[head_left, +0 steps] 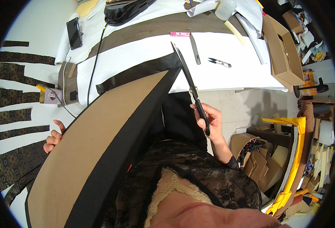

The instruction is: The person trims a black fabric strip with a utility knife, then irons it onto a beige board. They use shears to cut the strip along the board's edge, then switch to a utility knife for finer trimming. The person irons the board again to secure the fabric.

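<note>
A long curved panel (99, 148), tan with black borders, slants across my lap toward the table. My left hand (55, 137) grips its left edge, fingers wrapped round it. At the panel's far end a black strip (137, 73) spreads over the white table covering. My right hand (212, 118) is closed round the black handles of large scissors (192, 85). The blades point away from me and lie at the corner of the black strip. Whether they are cutting into it, I cannot tell.
On the table are thread snips (219, 62), a grey knife-like tool (195, 49), a pink packet (179, 34) and a phone (74, 34). Patterned dark fabric strips (13, 97) hang at left. A cardboard box (283, 53) stands right, above a bin of cardboard scraps (260, 163).
</note>
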Tool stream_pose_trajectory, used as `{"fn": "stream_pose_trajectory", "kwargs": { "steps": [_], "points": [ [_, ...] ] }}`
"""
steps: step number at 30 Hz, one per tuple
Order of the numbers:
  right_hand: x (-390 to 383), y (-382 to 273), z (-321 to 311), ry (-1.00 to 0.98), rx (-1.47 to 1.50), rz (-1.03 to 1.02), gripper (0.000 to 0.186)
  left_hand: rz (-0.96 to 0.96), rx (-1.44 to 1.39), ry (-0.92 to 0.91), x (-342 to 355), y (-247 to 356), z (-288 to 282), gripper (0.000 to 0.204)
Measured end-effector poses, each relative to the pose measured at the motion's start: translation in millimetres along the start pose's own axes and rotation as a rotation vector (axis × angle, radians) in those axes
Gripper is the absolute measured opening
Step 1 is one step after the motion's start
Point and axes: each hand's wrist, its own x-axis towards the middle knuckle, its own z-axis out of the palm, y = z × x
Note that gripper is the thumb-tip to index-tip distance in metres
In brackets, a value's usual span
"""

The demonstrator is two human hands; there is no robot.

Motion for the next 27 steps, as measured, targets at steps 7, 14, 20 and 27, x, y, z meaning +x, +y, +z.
{"fn": "stream_pose_trajectory", "kwargs": {
  "steps": [7, 14, 20, 27],
  "points": [
    [-12.4, -6.3, -10.9, -0.027, -0.012, 0.002, 0.047, -0.035, 0.062, 0.078, -0.6, 8.8, 12.8, 0.026],
    [-22.4, -6.7, -17.7, -0.002, -0.107, -0.023, 0.051, -0.027, 0.067, 0.028, -0.6, 8.7, 1.6, 0.038],
    [-22.9, -4.0, -15.5, -0.055, -0.082, -0.045, 0.05, -0.023, 0.063, 0.021, -1.2, 5.2, 3.8, 0.035],
    [-15.1, -5.6, 2.3, -0.012, -0.021, -0.03, 0.048, -0.024, 0.049, 0.047, 1.5, 2.7, 11.3, 0.018]
  ]
}}
